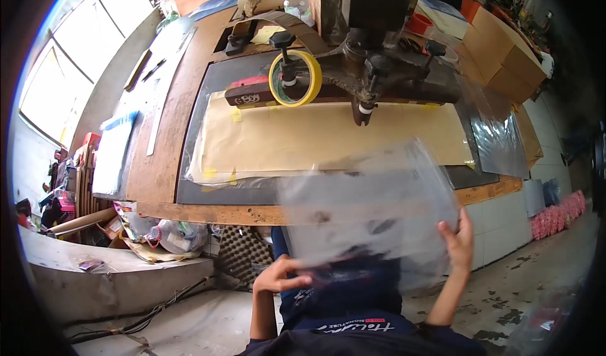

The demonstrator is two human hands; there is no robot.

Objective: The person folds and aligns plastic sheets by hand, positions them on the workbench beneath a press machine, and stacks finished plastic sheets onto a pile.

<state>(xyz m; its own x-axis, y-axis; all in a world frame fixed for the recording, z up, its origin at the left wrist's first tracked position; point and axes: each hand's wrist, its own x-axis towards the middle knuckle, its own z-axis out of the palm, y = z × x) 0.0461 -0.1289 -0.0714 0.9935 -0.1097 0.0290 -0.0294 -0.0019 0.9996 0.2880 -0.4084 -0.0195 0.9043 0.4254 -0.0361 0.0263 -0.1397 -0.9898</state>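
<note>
A stack of clear plastic sheets or bags (372, 211) hangs between my two hands, above my lap and partly over the table's front edge. My left hand (282, 275) pinches its lower left side. At the right edge, my right hand (459, 239) grips it with thumb and fingers. Beyond the plastic, a tan paper sheet (328, 135) lies on the dark work surface (252, 195), held with bits of yellow tape. Over the paper stands a dark metal press (363, 72), with a yellow tape roll (312, 78) hung on one of its knobs.
The wooden table edge (208, 213) runs in front of me. At the left lie a stack of plastic bags (115, 154) and a long ruler (161, 110). Clear plastic (502, 138) and a cardboard box (505, 50) are at the right. Pink bundles (558, 216) rest on the floor.
</note>
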